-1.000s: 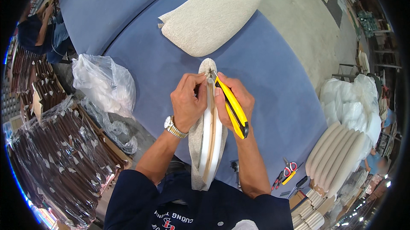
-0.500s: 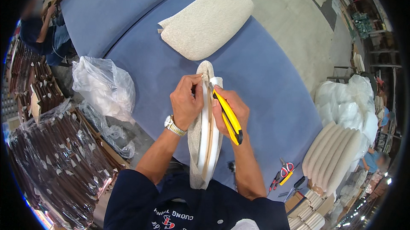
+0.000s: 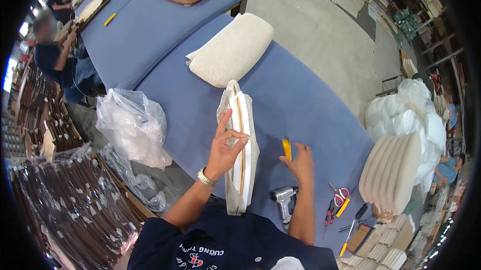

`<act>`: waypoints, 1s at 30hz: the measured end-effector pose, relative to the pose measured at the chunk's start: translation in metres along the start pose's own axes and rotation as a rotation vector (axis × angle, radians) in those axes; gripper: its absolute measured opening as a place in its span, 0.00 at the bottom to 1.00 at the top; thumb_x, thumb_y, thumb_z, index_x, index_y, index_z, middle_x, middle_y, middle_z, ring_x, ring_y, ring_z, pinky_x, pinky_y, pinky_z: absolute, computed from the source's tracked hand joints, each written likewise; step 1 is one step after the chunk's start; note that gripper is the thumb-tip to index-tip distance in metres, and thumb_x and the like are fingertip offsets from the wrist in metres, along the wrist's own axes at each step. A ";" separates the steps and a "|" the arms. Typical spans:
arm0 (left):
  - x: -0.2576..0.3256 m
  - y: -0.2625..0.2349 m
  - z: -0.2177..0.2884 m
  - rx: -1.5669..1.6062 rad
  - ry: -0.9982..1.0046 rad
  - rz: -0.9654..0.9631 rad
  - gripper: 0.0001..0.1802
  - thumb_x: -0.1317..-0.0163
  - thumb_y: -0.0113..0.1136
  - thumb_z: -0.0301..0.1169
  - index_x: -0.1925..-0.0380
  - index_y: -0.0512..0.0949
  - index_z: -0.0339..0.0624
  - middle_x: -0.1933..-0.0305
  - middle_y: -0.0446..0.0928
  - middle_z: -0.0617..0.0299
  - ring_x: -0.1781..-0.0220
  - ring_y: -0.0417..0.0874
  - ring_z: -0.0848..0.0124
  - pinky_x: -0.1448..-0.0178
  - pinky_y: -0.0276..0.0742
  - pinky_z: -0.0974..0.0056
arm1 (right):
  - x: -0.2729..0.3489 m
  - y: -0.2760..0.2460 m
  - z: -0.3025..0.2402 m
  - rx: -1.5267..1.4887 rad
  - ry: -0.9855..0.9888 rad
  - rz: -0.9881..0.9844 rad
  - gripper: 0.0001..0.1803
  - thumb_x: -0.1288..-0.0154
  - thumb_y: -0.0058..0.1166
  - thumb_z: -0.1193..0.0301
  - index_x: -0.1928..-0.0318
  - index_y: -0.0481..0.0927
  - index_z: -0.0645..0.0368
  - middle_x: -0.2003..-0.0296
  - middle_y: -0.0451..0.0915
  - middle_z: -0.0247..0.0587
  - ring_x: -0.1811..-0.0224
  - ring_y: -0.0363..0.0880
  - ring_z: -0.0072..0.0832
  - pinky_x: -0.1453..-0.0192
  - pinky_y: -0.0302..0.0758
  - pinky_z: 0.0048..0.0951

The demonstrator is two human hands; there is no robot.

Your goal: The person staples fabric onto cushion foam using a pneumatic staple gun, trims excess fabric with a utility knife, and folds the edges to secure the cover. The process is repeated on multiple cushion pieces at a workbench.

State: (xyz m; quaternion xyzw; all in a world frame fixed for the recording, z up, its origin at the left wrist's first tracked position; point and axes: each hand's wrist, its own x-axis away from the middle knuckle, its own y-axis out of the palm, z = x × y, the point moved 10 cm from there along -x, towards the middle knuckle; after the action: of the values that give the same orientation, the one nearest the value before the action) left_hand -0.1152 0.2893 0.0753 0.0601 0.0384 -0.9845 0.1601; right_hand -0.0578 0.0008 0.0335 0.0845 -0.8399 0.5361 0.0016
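In front of me a beige-upholstered cushion panel [image 3: 241,185] stands on edge, with white padding and a thin wooden strip showing along its open side. My left hand [image 3: 224,150], with a metal watch at the wrist, is over the panel. Its thumb and forefinger are pinched together at the fabric edge; whatever lies between them is too small to make out. To the right, my right hand [image 3: 300,163] is open, fingers spread. A yellow utility knife [image 3: 286,148] lies beside its thumb, partly hidden. A grey air staple gun [image 3: 284,202] rests by my right forearm.
Beyond the panel lies another beige cushion [image 3: 233,49] on the blue table [image 3: 330,114]. Red-handled scissors [image 3: 341,197] and other tools lie at right, near stacked beige cushions [image 3: 391,174]. A clear plastic bag [image 3: 133,127] stands left. A person [image 3: 55,62] works at far left.
My right hand has moved right, away from the panel, and let go of the knife. My left hand has come down along the panel toward me. The view has shifted, revealing a brown seat pad.
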 end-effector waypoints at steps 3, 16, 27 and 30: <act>0.001 -0.003 0.007 -0.138 0.041 0.011 0.05 0.34 0.70 0.31 0.62 0.89 0.43 0.15 0.55 0.47 0.13 0.49 0.48 0.15 0.46 0.46 | 0.021 -0.032 -0.081 -0.527 -0.121 -0.101 0.26 0.35 0.66 0.67 0.36 0.80 0.52 0.45 0.84 0.46 0.51 0.86 0.42 0.48 0.83 0.39; -0.003 0.010 -0.040 -0.413 0.118 -0.298 0.20 0.22 0.48 0.31 0.39 0.84 0.39 0.24 0.71 0.50 0.25 0.72 0.54 0.26 0.71 0.53 | 0.016 0.049 -0.100 -1.113 -0.098 0.255 0.10 0.35 0.59 0.73 0.54 0.88 0.56 0.57 0.89 0.50 0.55 0.88 0.41 0.50 0.82 0.41; 0.031 -0.061 -0.023 -0.528 0.107 0.053 0.40 0.31 0.66 0.41 0.24 0.64 0.37 0.16 0.51 0.39 0.14 0.51 0.48 0.14 0.46 0.51 | 0.004 0.104 0.042 -0.866 0.322 0.320 0.10 0.29 0.59 0.72 0.50 0.84 0.60 0.62 0.87 0.40 0.62 0.89 0.29 0.55 0.84 0.33; 0.044 -0.099 -0.062 -0.476 -0.146 0.126 0.49 0.31 0.66 0.45 0.20 0.52 0.34 0.15 0.50 0.39 0.13 0.49 0.49 0.14 0.43 0.51 | -0.022 0.123 0.006 -0.580 0.165 0.184 0.15 0.30 0.61 0.69 0.46 0.84 0.58 0.59 0.88 0.44 0.54 0.89 0.37 0.47 0.83 0.41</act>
State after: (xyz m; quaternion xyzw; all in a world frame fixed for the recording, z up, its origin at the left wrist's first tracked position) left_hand -0.1818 0.3754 0.0138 -0.0482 0.2538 -0.9375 0.2333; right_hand -0.0536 0.0485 -0.0815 -0.0399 -0.9589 0.2773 0.0453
